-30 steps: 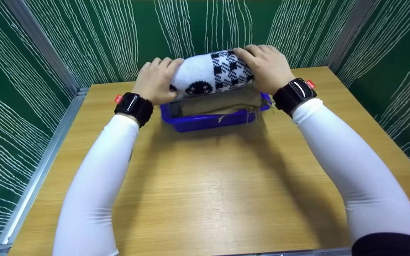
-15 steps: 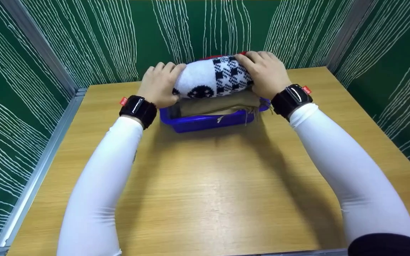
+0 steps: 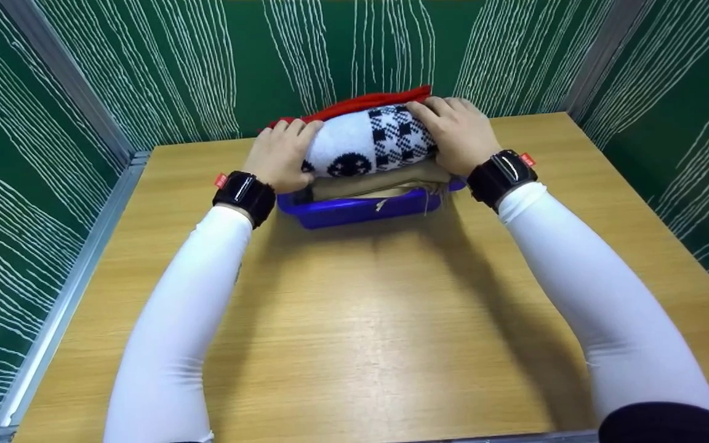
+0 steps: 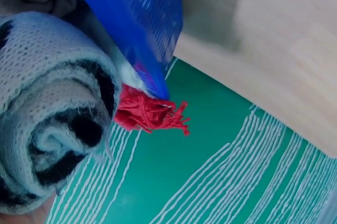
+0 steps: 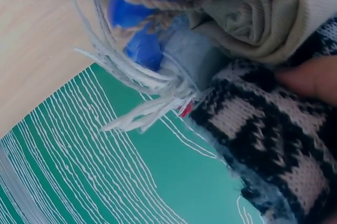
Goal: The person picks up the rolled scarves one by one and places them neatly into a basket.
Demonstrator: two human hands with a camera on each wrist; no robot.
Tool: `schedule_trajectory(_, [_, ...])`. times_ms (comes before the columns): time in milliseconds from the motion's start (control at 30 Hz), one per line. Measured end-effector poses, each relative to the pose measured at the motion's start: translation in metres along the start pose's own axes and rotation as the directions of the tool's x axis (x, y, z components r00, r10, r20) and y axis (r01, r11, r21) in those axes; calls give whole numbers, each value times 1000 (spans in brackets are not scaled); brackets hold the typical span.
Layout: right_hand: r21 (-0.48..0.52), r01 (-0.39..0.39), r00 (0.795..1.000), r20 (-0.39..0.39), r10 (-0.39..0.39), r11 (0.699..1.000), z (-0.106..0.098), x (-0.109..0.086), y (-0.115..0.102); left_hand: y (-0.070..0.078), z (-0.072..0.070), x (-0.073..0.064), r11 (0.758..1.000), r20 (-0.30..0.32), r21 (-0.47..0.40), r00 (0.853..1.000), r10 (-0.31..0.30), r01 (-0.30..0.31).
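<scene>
A rolled black-and-white knitted scarf (image 3: pixel 354 141) lies across the top of a blue basket (image 3: pixel 367 212). At its left end my left hand (image 3: pixel 282 151) grips the roll. My right hand (image 3: pixel 462 135) holds the opposite end, thumb toward me. Under it a tan rolled scarf (image 3: pixel 379 183) with fringe sits in the basket. Behind the knitted roll a red scarf (image 3: pixel 370 100) shows, mostly hidden. Spiral layers of the knitted scarf (image 4: pixel 58 118) face the left wrist view. The right wrist view has the tan roll's coiled end (image 5: pixel 242 16) and some pale fringe (image 5: pixel 142 87).
The basket stands toward the back of a wooden table (image 3: pixel 367 320). Green walls (image 3: pixel 164 61) with white wavy lines close in the back and both sides, joined by grey metal posts (image 3: pixel 77 80).
Both hands have lowered the knitted scarf roll slightly and brought it toward me, down onto the tan roll. More of the red scarf has come into sight behind it.
</scene>
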State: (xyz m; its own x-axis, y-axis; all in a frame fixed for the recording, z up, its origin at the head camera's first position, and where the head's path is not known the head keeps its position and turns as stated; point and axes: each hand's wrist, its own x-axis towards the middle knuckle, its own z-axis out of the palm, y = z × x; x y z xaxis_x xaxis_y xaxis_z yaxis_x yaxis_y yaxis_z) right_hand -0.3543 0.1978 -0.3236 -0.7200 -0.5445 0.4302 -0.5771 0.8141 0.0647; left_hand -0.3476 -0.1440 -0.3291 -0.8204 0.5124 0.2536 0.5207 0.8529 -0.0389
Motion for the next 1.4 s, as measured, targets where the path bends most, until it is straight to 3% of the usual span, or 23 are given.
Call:
schedule_trajectory(367, [-2,29,997,67,-29,1000,0,-1,1,-6,6,-1,999,114,-51,993,-9,15])
schedule_trajectory(700, [-7,9,988,154,-8,1000,-6,-2,-3,-8,5,-5,997,138,-71,990,-2,12])
schedule_trajectory(867, [-1,-8,987,163,8,1000,-14,-5,-3,-6,0,-7,996,131,-82,991,-9,20])
schedule_trajectory(1100, [36,-2,994,109,-2,999,-23,-8,-5,-3,-6,-11,993,93,-110,996,-20,30])
schedule_trajectory(1400, [95,-34,998,52,29,995,-30,-20,-4,3,-15,-23,990,-10,-129,998,-57,55])
